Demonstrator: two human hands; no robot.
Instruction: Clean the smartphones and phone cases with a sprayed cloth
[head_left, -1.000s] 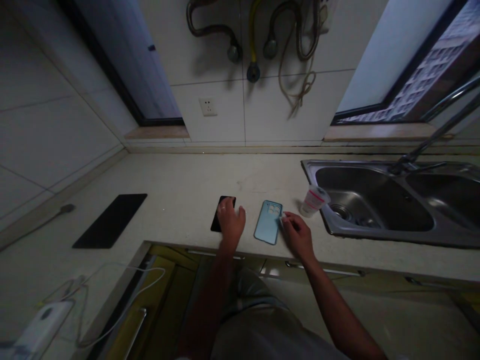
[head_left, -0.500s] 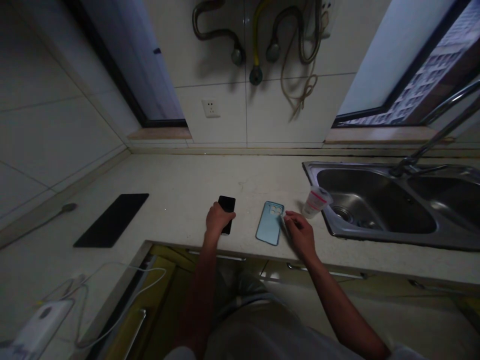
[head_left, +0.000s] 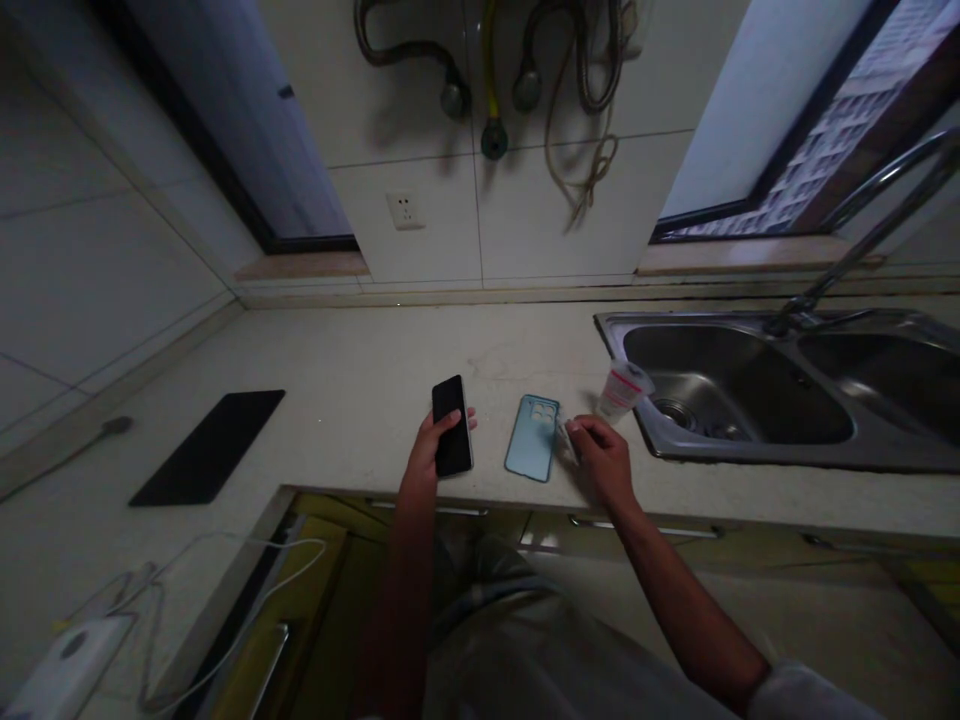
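A black smartphone is in my left hand, screen up, with the thumb lying across the glass and the fingertips showing past its right edge. To the right of it, a light-blue phone case with camera cut-outs lies on the counter. My right hand is beside the case's right edge, thumb and fingers pinched on a small pale, thin piece whose kind I cannot make out. Just behind that hand, a clear plastic cup with red markings leans at the sink's edge.
The pale countertop runs along the tiled wall. At right is a steel double sink with a faucet. A black flat mat lies at left. A white device with cables sits at lower left. Drawer handles line the counter's front.
My left hand has gone from resting on the phone to gripping its left side and tilting it up off the counter. The right hand stays beside the case; the pale piece shows more clearly.
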